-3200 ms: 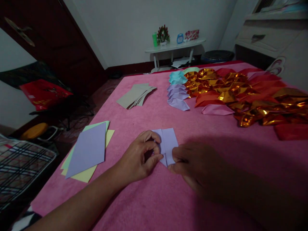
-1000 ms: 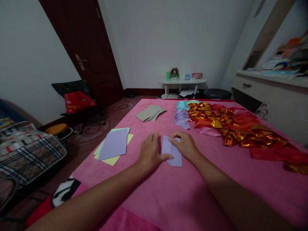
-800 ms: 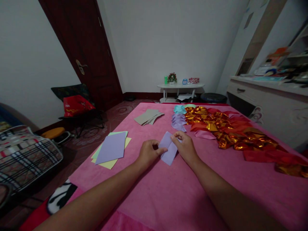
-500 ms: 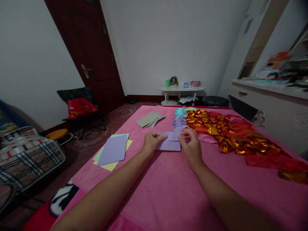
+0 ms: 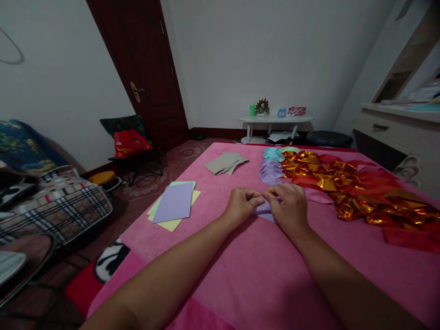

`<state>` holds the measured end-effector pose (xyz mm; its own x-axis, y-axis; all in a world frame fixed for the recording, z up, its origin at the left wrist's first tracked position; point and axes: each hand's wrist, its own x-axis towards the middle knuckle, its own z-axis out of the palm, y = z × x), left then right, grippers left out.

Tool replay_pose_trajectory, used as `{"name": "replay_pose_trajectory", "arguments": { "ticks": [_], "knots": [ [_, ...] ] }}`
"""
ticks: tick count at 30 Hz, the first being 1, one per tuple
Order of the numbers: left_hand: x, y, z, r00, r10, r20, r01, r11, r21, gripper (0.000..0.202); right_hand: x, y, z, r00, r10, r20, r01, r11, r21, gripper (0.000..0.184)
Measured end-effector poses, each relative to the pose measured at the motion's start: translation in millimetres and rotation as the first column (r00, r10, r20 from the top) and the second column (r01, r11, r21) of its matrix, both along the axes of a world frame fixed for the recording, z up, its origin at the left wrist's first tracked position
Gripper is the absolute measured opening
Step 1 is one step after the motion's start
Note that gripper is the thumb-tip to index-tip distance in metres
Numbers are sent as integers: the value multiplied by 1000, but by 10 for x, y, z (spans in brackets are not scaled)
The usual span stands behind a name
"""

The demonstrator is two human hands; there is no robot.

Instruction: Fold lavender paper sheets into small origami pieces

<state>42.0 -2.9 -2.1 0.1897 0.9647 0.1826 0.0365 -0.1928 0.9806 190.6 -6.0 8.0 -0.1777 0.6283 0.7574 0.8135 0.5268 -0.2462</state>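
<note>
A folded sheet of purple paper [image 5: 264, 211] lies low over the pink cloth, mostly covered by my fingers. My left hand [image 5: 243, 205] pinches it from the left, thumb toward the middle. From the right, my right hand [image 5: 290, 207] grips the same paper, its thumb close to the left thumb. Just beyond the hands are folded purple paper pieces [image 5: 271, 171] and turquoise ones [image 5: 273, 154]. On the left lies a stack of flat sheets, a purple sheet [image 5: 174, 202] on top with yellow paper [image 5: 173, 224] and green paper showing under it.
Grey sheets [image 5: 227, 163] lie fanned at the table's far left. Shiny gold folded pieces [image 5: 319, 172] and red ones [image 5: 409, 238] spread over the right side. Pink cloth [image 5: 220, 275] covers the table. Behind it stands a small white table [image 5: 277, 120]; a chair holds a red bag [image 5: 130, 143].
Both hands have drawn together over the purple paper, which now shows less between them. The whole view has shifted, so things appear farther right.
</note>
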Motion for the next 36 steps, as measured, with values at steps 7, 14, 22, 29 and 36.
{"name": "replay_pose_trajectory", "arguments": {
  "ticks": [7, 14, 22, 29, 36],
  "knots": [
    [-2, -37, 60, 991, 125, -42, -127, 992, -27, 35, 7, -15, 22, 997, -73, 38, 71, 996, 55, 18],
    [-290, 166, 102, 995, 87, -45, -89, 995, -45, 51, 89, 24, -22, 945, -120, -304, 68, 982, -177, 28],
    [-763, 369, 207, 954, -166, -252, 112, 971, -213, 58, 117, -12, 52, 937, 305, -169, -327, 938, -119, 45],
    [-600, 394, 207, 844, -419, -335, 350, 903, -249, 54, 163, -301, 55, 832, 527, 174, -501, 848, -176, 38],
    [-364, 367, 136, 767, -408, -496, 397, 908, -134, 35, 275, -517, 30, 761, 572, 306, -527, 820, -224, 21]
  ]
}}
